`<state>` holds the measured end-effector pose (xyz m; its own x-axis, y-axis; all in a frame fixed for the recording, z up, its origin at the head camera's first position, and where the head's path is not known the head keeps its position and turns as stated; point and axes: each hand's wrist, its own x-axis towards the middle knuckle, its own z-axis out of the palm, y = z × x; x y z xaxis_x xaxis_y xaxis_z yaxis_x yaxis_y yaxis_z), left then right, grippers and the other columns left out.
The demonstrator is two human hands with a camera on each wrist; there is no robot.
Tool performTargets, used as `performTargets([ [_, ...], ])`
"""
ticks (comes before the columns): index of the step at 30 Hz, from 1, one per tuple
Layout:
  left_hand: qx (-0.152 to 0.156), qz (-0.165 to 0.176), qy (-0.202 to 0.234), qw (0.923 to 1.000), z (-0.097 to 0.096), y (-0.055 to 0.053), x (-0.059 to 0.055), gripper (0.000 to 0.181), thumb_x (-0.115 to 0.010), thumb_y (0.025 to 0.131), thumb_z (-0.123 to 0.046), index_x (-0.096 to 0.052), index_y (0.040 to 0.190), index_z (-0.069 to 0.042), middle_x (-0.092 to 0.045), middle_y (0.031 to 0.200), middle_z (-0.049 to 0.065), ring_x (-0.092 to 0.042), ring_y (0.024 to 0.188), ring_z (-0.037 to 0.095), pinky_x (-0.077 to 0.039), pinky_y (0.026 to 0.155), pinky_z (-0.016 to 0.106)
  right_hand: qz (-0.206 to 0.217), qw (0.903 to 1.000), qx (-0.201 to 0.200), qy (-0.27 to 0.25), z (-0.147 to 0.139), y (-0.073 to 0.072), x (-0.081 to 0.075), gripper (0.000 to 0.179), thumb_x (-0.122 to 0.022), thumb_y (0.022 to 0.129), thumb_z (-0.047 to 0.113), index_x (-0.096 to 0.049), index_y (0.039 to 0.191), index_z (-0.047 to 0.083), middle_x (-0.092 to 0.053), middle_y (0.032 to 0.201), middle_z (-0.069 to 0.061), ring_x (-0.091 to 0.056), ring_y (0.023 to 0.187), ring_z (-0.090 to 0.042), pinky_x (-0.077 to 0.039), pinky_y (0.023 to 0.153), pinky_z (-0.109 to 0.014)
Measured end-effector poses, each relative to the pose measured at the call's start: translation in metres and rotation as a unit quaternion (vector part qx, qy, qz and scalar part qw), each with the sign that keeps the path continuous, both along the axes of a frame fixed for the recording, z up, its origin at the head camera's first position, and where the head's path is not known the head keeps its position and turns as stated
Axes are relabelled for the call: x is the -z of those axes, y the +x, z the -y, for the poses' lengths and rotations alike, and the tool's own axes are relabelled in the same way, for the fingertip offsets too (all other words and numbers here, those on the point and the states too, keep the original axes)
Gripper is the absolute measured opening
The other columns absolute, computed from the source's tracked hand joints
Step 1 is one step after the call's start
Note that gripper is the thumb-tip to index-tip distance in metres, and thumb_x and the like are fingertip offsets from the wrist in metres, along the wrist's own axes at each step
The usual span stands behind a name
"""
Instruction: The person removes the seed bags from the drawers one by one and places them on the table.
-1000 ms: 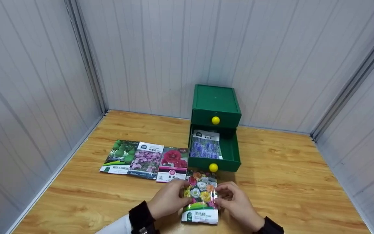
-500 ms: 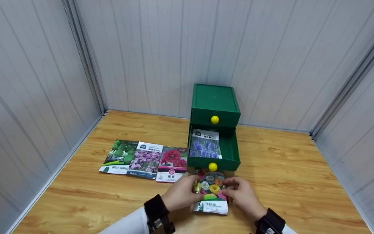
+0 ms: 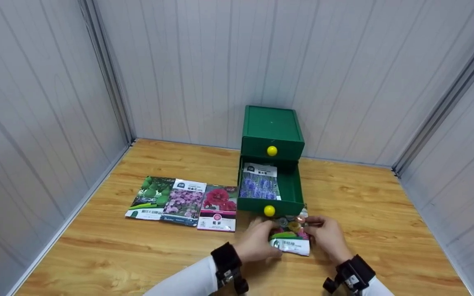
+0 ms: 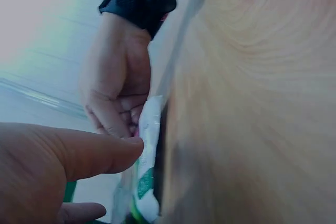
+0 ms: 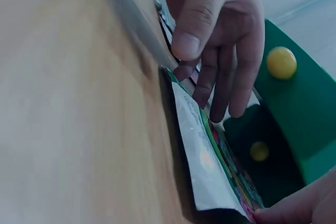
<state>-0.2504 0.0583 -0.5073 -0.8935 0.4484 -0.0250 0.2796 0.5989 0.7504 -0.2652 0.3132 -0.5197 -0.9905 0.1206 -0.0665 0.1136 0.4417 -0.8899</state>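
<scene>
A seed packet with multicoloured flowers and a white lower band lies on the table before the pulled-out lower drawer, its far part hidden behind the drawer front. My left hand is at its left edge, thumb and fingers extended and apart in the right wrist view. At the right edge, my right hand pinches the packet; its curled fingers show in the left wrist view. A purple-flower seed packet lies inside the drawer, on the left side.
Left of the drawer lie a green-fruit packet, a pink-flower packet and a red-flower packet in a row. The green cabinet stands near the back wall, its upper drawer closed. Each drawer has a yellow knob.
Both hands have moved right and away from me along the table with the multicoloured-flower seed packet. Its far end has gone behind the drawer front. The other packets stay in place.
</scene>
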Motion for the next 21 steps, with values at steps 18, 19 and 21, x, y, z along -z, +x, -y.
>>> performTargets([
  [18,0.041,-0.107,-0.159,0.9806,-0.067,-0.004,0.005,0.068,-0.085,0.094,-0.055,-0.07,0.145,-0.012,-0.057,0.162,0.003,-0.047,0.153,0.029,-0.038,0.128,0.045,-0.013,0.9971,0.057,0.05,-0.057,-0.02,-0.001,0.027,-0.078,0.098,0.002,-0.077,0.122,-0.009,-0.078,0.106,-0.018,-0.072,0.09,-0.02,-0.057,0.071,-0.025],
  [19,0.042,-0.11,-0.165,0.9793,-0.069,-0.003,0.006,0.069,-0.083,0.095,-0.057,-0.07,0.145,-0.013,-0.056,0.163,0.003,-0.047,0.152,0.028,-0.039,0.127,0.044,-0.015,0.9965,0.06,0.056,-0.06,-0.02,0.0,0.026,-0.079,0.098,0.002,-0.077,0.122,-0.008,-0.079,0.106,-0.018,-0.072,0.091,-0.021,-0.057,0.072,-0.024],
  [21,0.044,-0.113,-0.173,0.9775,-0.074,-0.002,0.006,0.07,-0.081,0.095,-0.061,-0.07,0.146,-0.014,-0.055,0.164,0.003,-0.047,0.151,0.028,-0.04,0.126,0.045,-0.019,0.9952,0.063,0.073,-0.064,-0.022,0.0,0.027,-0.08,0.097,0.005,-0.078,0.121,-0.008,-0.079,0.108,-0.018,-0.071,0.095,-0.024,-0.055,0.075,-0.025],
])
